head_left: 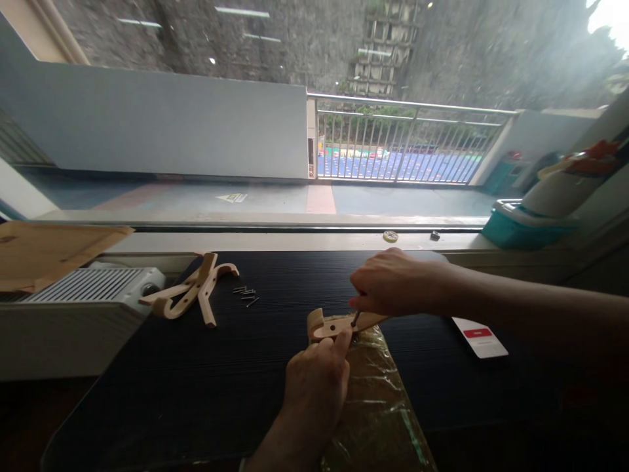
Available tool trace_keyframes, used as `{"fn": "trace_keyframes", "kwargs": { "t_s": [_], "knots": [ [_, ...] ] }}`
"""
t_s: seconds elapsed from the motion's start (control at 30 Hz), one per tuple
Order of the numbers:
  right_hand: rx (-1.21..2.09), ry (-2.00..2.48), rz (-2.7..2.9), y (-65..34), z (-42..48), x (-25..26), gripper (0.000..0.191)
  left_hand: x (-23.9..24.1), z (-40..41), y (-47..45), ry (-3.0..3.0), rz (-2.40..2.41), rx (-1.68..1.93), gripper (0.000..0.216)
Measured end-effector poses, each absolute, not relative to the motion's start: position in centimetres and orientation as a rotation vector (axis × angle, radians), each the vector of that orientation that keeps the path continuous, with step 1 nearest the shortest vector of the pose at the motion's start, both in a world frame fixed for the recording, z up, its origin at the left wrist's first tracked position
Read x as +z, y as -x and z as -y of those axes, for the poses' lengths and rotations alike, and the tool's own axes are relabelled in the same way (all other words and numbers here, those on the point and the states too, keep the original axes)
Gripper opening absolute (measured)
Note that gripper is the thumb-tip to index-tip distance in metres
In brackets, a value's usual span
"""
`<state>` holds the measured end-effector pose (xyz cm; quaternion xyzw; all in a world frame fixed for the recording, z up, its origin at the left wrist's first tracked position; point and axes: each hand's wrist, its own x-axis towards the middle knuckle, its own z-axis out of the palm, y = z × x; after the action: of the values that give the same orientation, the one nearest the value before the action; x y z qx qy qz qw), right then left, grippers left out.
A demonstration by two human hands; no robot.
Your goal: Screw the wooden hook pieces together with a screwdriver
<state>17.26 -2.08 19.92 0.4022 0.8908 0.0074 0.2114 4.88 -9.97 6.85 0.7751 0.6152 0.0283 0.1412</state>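
Note:
My right hand point(388, 282) is closed around a screwdriver, whose handle is hidden inside the fist. Its thin metal shaft point(356, 318) points down at a hole in a light wooden hook piece point(324, 330). This piece has an upturned end and lies on a brown, tape-wrapped package point(378, 400). My left hand point(319, 377) grips the near side of the wood, index finger pressed close to the shaft's tip. More wooden hook pieces point(206, 298) with dark holes lie crossed at the left, several loose screws point(246, 294) beside them.
The black table point(196, 387) stands against a window sill point(295, 242). A white and red card-like item point(479, 337) lies right, beneath my forearm. On the sill are a tape roll point(390, 236) and a teal bin point(521, 226). A radiator point(93, 285) with cardboard point(59, 252) is left.

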Motion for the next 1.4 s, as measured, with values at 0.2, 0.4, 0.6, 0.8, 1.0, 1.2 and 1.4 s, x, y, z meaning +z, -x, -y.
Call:
{"fn": "trace_keyframes", "kwargs": {
  "t_s": [0.2, 0.4, 0.6, 0.8, 1.0, 1.2, 1.4],
  "knots": [
    [-0.006, -0.877, -2.526, -16.9, 2.8, 21.0, 0.012, 6.2, 10.0, -4.6, -2.256, -1.743, 0.154, 0.050],
    [-0.023, -0.863, -2.595, -17.3, 1.9, 19.3, 0.013, 6.3, 9.9, -4.7, -2.249, -1.742, 0.142, 0.050],
    [-0.006, -1.158, -2.508, -17.8, 1.5, 19.3, 0.037, 6.9, 9.9, -4.8, -2.224, -1.769, 0.075, 0.050],
    [-0.026, -0.973, -2.503, -17.5, 2.2, 20.8, 0.018, 6.4, 10.0, -4.5, -2.228, -1.732, 0.139, 0.049],
    [0.010, -0.741, -2.580, -17.2, 1.9, 19.9, 0.013, 6.0, 9.9, -4.5, -2.251, -1.738, 0.150, 0.051],
    [-0.047, -1.095, -2.545, -18.0, 1.4, 18.9, 0.030, 6.3, 9.8, -4.5, -2.243, -1.724, 0.134, 0.051],
    [-0.014, -1.050, -2.539, -17.4, 1.7, 19.8, 0.023, 6.5, 9.9, -4.5, -2.221, -1.706, 0.134, 0.050]
  ]
}}
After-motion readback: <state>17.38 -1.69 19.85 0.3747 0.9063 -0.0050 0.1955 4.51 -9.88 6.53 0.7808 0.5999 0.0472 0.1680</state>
